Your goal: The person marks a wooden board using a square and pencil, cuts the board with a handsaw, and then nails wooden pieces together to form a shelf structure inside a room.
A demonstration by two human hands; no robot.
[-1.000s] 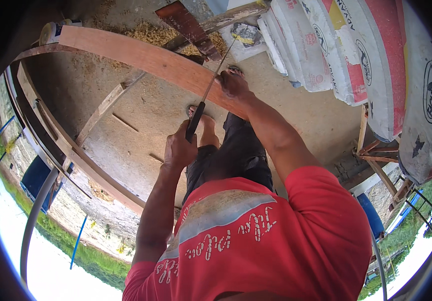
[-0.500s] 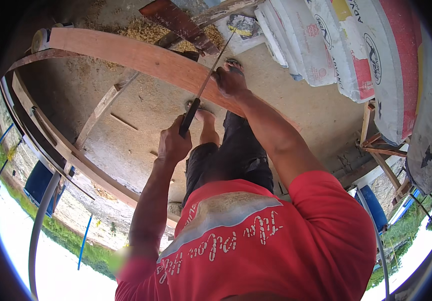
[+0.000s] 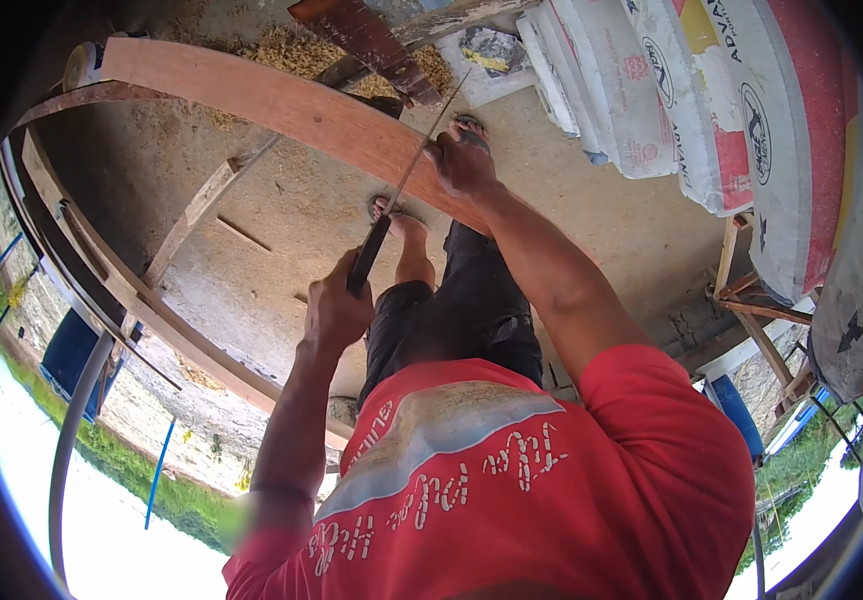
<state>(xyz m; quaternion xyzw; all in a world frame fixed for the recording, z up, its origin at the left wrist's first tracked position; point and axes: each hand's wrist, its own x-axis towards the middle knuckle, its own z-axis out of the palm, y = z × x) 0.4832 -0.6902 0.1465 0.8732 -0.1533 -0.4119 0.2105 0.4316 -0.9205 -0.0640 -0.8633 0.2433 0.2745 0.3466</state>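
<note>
My left hand [image 3: 339,308] is closed round the black handle [image 3: 369,255] of a handsaw. The thin saw blade [image 3: 408,178] slants away to the upper right and lies across a long reddish-brown wooden board [image 3: 281,100], near the board's right end. Just right of the blade, my right hand [image 3: 463,166] grips the board, fingers bent at its far edge. The part of the board under that hand and forearm is hidden.
Stacked printed sacks [image 3: 696,110] stand at the right. A dark reddish plank [image 3: 366,50] and wood shavings [image 3: 296,52] lie beyond the board. A wooden frame rail [image 3: 181,335] runs along the left, with a crosspiece [image 3: 196,215]. My feet stand on the concrete floor [image 3: 301,220].
My left hand has drawn the saw back toward my body, slightly down and left. My right hand stays in place on the board.
</note>
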